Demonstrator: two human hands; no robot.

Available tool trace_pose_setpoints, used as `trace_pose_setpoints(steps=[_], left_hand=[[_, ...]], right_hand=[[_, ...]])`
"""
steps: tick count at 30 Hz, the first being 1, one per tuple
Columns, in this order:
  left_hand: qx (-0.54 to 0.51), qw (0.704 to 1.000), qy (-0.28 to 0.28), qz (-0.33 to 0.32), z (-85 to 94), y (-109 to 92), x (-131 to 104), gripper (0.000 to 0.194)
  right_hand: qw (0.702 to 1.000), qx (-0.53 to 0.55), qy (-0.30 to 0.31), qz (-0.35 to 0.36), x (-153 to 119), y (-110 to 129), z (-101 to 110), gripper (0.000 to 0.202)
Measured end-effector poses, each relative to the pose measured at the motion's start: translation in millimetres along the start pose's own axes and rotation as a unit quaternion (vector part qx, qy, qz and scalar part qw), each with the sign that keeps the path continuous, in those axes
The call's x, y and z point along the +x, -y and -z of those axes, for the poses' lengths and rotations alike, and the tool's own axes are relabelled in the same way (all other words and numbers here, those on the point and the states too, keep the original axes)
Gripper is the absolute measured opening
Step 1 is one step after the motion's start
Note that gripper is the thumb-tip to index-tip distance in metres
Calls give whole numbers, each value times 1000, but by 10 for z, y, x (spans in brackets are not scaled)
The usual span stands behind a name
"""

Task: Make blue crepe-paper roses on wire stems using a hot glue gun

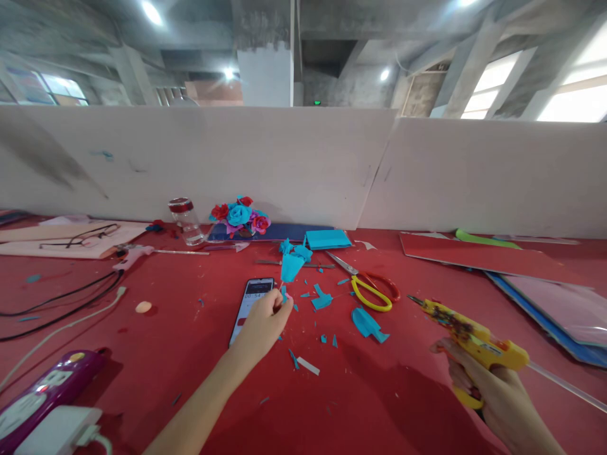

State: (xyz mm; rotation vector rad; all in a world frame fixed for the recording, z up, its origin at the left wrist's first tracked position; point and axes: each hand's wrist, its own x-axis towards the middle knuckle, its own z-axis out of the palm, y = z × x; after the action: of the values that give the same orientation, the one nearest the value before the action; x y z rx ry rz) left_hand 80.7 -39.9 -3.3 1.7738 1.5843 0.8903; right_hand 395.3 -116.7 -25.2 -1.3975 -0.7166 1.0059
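Note:
Pinched in my left hand (268,316) is the thin stem of a blue paper flower piece (293,268), held up over the red table. The hand partly hides a phone (249,296) lying beneath it. My right hand (493,388) grips a yellow hot glue gun (478,341) by its handle, nozzle pointing left and a clear glue stick out of its back. Between the hands lie scissors (372,294) with yellow and red handles. Blue paper scraps (367,323) and a small white strip (308,366) are scattered around.
At the back stand a bunch of paper flowers (241,216) and a glass jar (187,222) near a white partition (199,151). A purple power strip (57,385) with cords sits front left. Coloured sheets (559,303) are stacked at right. Folded blue paper (328,239) lies behind the scissors.

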Motion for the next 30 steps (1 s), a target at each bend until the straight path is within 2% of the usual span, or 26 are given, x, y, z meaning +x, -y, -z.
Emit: trace_pose_setpoints(steps=[2,5,8,13,21,26,30], left_hand=[[-16,1000,-13,1,30,28,20,35],[-116,993,22,10,39,20,8,35],[-171,984,47,-18,16,-32,-35,36],[-133,987,70,-52,-22,-131,-123,28],[-73,987,69,-124,-54,-193,-194,24],[-81,981,37,-171,-73,-213,-226,19],[-48,974,-6,-221,-93,-172,-246,11]], right_hand=[[1000,0,4,3,2,-9,7,44],[1000,1,6,2,-3,-14,4,44],[1000,7,-2,-1,-13,-13,-1,47],[1000,11,-2,-2,-18,-19,9,48],[1000,-6,-6,-1,-27,-8,-2,49],[1000,-7,-7,-1,-50,13,-15,49],[1000,-13,-6,-1,-48,9,-32,49]])
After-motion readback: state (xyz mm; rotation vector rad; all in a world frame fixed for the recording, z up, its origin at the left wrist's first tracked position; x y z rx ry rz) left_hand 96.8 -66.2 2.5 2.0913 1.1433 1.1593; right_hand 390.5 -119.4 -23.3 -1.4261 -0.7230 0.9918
